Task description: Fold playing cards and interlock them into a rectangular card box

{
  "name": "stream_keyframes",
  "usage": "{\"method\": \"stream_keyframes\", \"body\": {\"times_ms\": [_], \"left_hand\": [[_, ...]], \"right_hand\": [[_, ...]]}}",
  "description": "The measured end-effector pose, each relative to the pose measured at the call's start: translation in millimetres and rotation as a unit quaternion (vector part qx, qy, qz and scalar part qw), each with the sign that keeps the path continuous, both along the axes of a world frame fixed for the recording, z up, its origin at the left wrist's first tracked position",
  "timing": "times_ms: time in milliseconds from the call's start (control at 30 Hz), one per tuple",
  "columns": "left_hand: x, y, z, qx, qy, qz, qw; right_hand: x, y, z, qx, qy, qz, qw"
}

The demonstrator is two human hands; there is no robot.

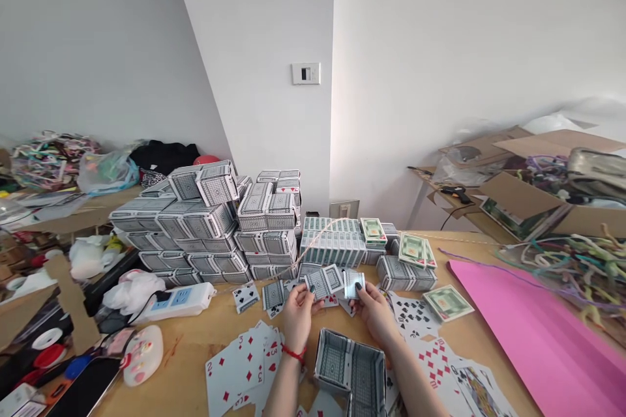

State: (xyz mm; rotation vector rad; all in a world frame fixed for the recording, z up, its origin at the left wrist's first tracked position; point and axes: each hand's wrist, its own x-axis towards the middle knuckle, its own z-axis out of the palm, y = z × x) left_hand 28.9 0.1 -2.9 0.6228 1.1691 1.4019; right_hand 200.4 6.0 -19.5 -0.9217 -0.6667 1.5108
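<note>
Two patterned playing cards (319,283), slightly fanned with their backs up, are pinched in my left hand (297,314). In my right hand (372,314) is a single pale card (351,285) that catches the light and looks folded. The two hands are close together, with a small gap between what they hold. Just in front of me, below both hands, stands an L-shaped block (364,365) built from folded grey-backed cards. Loose face-up cards (247,361) lie by my left forearm, and more diamonds (433,361) lie by my right.
Stacked blocks of folded cards (195,221) rise at the back left. Green card boxes (415,251) sit at the back right, beside a pink sheet (538,332). A power strip (178,301), a white mouse (143,355) and a phone (85,388) lie on the left.
</note>
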Motion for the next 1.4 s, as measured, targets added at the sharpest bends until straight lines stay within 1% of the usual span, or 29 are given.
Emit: {"method": "stream_keyframes", "body": {"times_ms": [200, 367, 500, 633, 733, 900, 1100, 1400], "left_hand": [[0, 1, -4.5, 0.016, 0.025, -0.013, 0.999], [-2, 1, -6.6, 0.04, 0.041, -0.025, 0.998], [-3, 1, -7.3, 0.043, 0.047, -0.037, 0.997], [-3, 0, -7.9, 0.059, 0.08, -0.059, 0.993], [-3, 0, -7.5, 0.067, 0.085, -0.075, 0.991], [-6, 1, -5.1, 0.057, 0.074, -0.086, 0.992], [-8, 0, -0.2, 0.046, 0.075, -0.089, 0.992], [-11, 3, -0.7, 0.023, 0.064, -0.103, 0.992]], "right_hand": [[1, 0, -0.6, 0.004, -0.006, 0.003, 1.0], [0, -2, 4.2, 0.014, -0.042, -0.004, 0.999], [-2, -3, 6.6, 0.02, -0.093, -0.019, 0.995], [-3, -2, 4.3, 0.019, -0.12, -0.026, 0.992], [-3, -1, 1.9, 0.015, -0.121, -0.029, 0.992], [-3, -3, 2.9, 0.023, -0.108, -0.025, 0.994], [-3, -5, 6.4, 0.024, -0.151, -0.031, 0.988], [-3, -4, 5.4, 0.037, -0.151, -0.016, 0.988]]}}
